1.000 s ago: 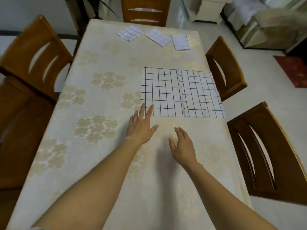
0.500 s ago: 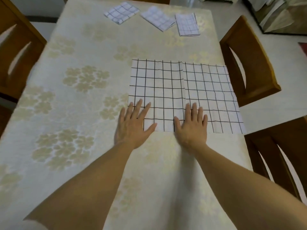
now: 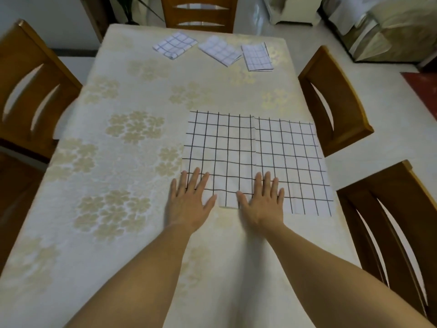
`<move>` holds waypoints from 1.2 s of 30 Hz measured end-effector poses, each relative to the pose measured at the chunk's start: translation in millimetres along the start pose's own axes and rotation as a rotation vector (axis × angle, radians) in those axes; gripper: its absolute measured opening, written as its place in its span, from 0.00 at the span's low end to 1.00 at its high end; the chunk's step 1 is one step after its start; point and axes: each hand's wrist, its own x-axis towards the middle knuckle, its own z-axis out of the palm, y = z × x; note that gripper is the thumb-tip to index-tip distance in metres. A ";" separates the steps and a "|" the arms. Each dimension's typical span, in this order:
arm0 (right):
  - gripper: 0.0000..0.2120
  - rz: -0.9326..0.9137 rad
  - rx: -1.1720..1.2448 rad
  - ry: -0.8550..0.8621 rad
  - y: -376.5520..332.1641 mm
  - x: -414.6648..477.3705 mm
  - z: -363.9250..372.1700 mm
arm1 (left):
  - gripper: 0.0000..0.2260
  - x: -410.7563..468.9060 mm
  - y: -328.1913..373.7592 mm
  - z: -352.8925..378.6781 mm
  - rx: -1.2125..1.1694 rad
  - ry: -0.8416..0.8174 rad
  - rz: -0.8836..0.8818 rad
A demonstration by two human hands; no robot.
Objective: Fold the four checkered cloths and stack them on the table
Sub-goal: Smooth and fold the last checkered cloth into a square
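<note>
A large white cloth with a black grid [image 3: 257, 157] lies spread flat on the right half of the table [image 3: 132, 166], with a crease down its middle. My left hand [image 3: 189, 201] rests flat with straight fingers on the cloth's near left corner. My right hand [image 3: 263, 201] lies flat on its near edge, close to the crease. Three small folded checkered cloths sit side by side at the far end: one on the left [image 3: 175, 45], one in the middle [image 3: 220, 53], one on the right [image 3: 257, 58].
The table wears a cream cover with beige flower prints. Wooden chairs stand around it: two on the right [image 3: 335, 102] [image 3: 399, 230], one on the left [image 3: 30, 91], one at the far end [image 3: 198, 13]. The grid cloth's right edge reaches the table's right edge.
Both hands moved forward from the bare table onto the near edge of the grid cloth and now lie flat on it. The camera view shifted as my head moved.
</note>
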 end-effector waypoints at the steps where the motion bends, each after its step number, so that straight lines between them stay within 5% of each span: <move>1: 0.42 0.008 0.005 -0.008 -3.1 -11.5 3.9 | 0.31 -13.2 -4.8 1.2 0.008 -0.004 -0.004; 21: 0.33 -0.151 0.007 0.011 -66.8 -188.5 62.6 | 0.30 -251.7 -116.7 26.3 0.037 -0.030 -0.133; 30: 0.29 -0.266 -0.041 0.019 -122.3 -166.7 78.3 | 0.30 -287.2 -172.5 20.1 0.189 -0.025 -0.085; 36: 0.26 -0.251 -0.002 0.181 -123.6 -159.6 69.7 | 0.25 -216.6 -120.9 -3.3 -0.084 0.171 -0.008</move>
